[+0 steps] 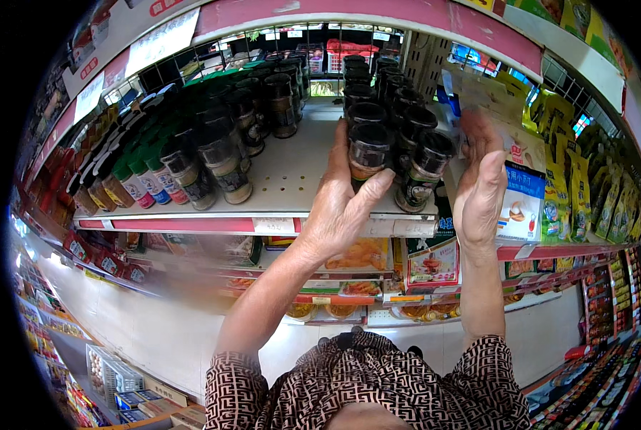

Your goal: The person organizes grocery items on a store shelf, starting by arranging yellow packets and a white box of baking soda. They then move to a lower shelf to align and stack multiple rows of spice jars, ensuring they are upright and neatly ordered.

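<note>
My left hand (347, 199) is against the left side of a black-capped spice jar (368, 150), its thumb across the jar's front; whether it grips the jar is unclear. Another black-capped jar (422, 166) stands just right of it, at the shelf edge, with rows of like jars behind. My right hand (480, 188), slightly blurred, is upright with the palm towards the jars, beside white and blue seasoning packets (522, 201). No object shows in it. Further left, more black-capped jars (226, 166) stand on the same white shelf (282, 196).
Green-capped shakers (137, 174) fill the shelf's left part. Yellow pouches (573, 188) line the right. A pink shelf edge (374, 19) crosses above, and a wire grid backs the shelf. Lower shelves hold packets (433, 263). An egg crate (113, 376) stands at lower left.
</note>
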`<action>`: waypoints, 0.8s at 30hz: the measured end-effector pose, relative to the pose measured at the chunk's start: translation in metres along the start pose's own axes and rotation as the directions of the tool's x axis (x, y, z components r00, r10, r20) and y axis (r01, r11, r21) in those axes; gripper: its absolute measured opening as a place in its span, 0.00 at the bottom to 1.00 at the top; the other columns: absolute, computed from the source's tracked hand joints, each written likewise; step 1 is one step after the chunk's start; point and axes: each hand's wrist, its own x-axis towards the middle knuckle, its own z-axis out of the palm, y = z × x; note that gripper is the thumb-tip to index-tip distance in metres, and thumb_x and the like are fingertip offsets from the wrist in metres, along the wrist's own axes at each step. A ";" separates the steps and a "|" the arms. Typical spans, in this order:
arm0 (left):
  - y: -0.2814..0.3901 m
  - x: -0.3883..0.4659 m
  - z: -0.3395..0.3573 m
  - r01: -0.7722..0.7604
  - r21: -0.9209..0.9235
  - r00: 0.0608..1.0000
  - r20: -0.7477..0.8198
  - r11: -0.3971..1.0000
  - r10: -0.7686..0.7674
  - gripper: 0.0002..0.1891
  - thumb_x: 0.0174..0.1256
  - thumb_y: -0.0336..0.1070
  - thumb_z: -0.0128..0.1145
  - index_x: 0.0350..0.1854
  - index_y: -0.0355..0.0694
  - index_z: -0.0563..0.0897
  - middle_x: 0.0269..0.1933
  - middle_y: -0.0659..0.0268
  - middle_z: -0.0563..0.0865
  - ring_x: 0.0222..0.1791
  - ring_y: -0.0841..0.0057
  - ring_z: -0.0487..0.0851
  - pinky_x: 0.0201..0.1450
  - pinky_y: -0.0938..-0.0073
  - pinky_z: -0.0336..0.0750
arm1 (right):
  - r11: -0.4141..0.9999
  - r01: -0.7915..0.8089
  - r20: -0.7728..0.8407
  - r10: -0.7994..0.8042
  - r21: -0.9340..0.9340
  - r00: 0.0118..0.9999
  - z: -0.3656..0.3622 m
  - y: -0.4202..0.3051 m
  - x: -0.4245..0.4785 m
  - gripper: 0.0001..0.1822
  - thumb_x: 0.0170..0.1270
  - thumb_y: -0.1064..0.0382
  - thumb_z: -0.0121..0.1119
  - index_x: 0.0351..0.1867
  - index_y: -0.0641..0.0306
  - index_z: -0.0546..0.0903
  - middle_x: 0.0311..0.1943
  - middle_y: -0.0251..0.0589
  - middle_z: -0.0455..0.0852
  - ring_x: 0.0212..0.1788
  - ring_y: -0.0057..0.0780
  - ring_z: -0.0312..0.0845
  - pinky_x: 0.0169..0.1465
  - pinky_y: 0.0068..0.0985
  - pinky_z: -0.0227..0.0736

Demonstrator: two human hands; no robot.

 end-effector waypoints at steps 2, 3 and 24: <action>-0.003 0.000 0.001 0.012 -0.049 1.000 0.006 0.999 -0.011 0.48 0.68 0.49 0.56 0.73 0.24 0.38 0.65 0.42 0.67 0.66 0.61 0.68 0.68 0.67 0.60 | 1.000 0.006 -0.017 -0.005 0.022 1.000 0.001 0.005 0.000 0.44 0.68 0.29 0.40 0.67 0.69 0.64 0.66 0.49 0.66 0.68 0.38 0.60 0.71 0.35 0.50; -0.003 0.000 0.001 0.014 -0.074 1.000 0.002 0.997 -0.014 0.49 0.68 0.49 0.56 0.73 0.24 0.38 0.66 0.42 0.67 0.66 0.61 0.68 0.68 0.67 0.60 | 0.995 -0.050 -0.012 0.051 0.088 0.999 0.003 0.007 0.000 0.44 0.68 0.29 0.40 0.67 0.69 0.64 0.66 0.49 0.67 0.68 0.38 0.60 0.71 0.35 0.50; -0.034 0.104 -0.030 0.259 -0.455 0.945 -0.062 0.852 -0.321 0.49 0.65 0.75 0.37 0.75 0.37 0.51 0.76 0.51 0.54 0.75 0.57 0.53 0.75 0.56 0.46 | 0.740 -0.476 -0.163 0.606 0.475 0.778 0.024 0.038 0.049 0.45 0.64 0.31 0.51 0.61 0.77 0.69 0.59 0.53 0.73 0.61 0.40 0.67 0.64 0.36 0.62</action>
